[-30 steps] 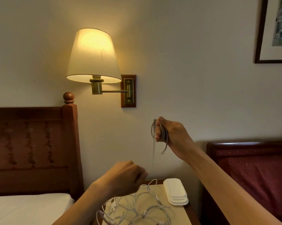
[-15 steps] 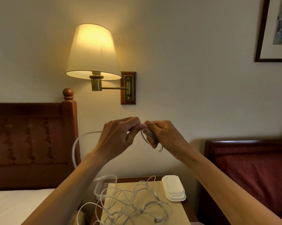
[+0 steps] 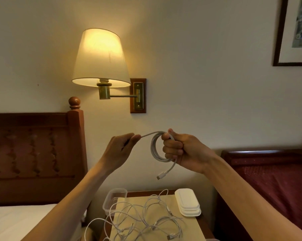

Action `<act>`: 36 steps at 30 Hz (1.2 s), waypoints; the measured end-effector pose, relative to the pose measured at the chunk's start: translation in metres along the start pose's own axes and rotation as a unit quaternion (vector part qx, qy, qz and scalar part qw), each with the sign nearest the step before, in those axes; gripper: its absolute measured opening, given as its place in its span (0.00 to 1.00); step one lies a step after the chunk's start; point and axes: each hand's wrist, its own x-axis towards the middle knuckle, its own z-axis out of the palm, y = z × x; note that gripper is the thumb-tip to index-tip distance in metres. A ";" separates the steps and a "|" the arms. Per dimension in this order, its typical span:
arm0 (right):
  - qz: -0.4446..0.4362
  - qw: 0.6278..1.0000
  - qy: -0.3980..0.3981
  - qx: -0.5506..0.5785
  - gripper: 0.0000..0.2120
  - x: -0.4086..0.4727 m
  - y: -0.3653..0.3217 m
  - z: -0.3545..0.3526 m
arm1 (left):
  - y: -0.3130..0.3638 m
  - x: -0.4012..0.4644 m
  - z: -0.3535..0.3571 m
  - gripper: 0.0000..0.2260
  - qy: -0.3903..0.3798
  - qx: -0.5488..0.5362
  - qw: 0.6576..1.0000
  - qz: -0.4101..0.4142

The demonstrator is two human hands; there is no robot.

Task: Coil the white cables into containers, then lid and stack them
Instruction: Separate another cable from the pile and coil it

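1. Coiled cable (image 3: 154,150): white; loose cables (image 3: 143,221) also white.
2. Lids (image 3: 187,201): white. Container (image 3: 114,200): clear.
3. Mat (image 3: 190,230): pale tan.
4. Lampshade (image 3: 100,57): cream, lit yellow; bracket (image 3: 138,95) brass on brown wood.
5. Headboard (image 3: 32,153): reddish-brown, carved repeating pattern.
6. Wall (image 3: 207,75): off-white.

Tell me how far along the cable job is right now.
Early. Done: nothing packed that I can see; the clear container looks empty, and the white lids sit stacked beside the cables. In hand: the right hand grips a nearly wound coiled cable while the left hand pinches its free end. Left: the loose cables tangled on the nightstand, then lidding and stacking.
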 end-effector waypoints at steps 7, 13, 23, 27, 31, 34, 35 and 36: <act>-0.021 0.999 0.008 0.041 0.16 -0.004 -0.003 -0.009 | -0.054 -0.039 -0.008 0.19 0.015 0.041 0.997 -0.062; -0.048 0.998 0.023 0.020 0.16 -0.003 -0.007 -0.009 | -0.055 -0.052 -0.003 0.08 0.009 0.035 0.983 -0.179; -0.155 0.889 0.162 -0.400 0.15 0.011 0.018 -0.002 | 0.077 -0.018 0.016 0.13 -0.261 0.192 0.942 0.086; -0.167 0.859 0.139 -0.463 0.17 0.006 0.027 0.001 | 0.071 0.000 0.003 0.11 -0.134 0.157 0.967 0.150; -0.162 0.848 0.106 -0.493 0.18 0.008 0.032 0.003 | 0.062 0.004 -0.001 0.15 -0.088 0.160 0.973 0.145; -0.138 0.863 0.093 -0.477 0.17 0.008 0.030 0.005 | 0.049 0.002 -0.003 0.20 -0.072 0.154 0.976 0.136; -0.128 0.868 0.096 -0.470 0.17 0.008 0.029 0.006 | 0.045 0.002 -0.003 0.20 -0.065 0.145 0.979 0.130; -0.117 0.872 0.102 -0.464 0.18 0.007 0.028 0.007 | 0.042 0.001 -0.003 0.21 -0.057 0.131 0.982 0.125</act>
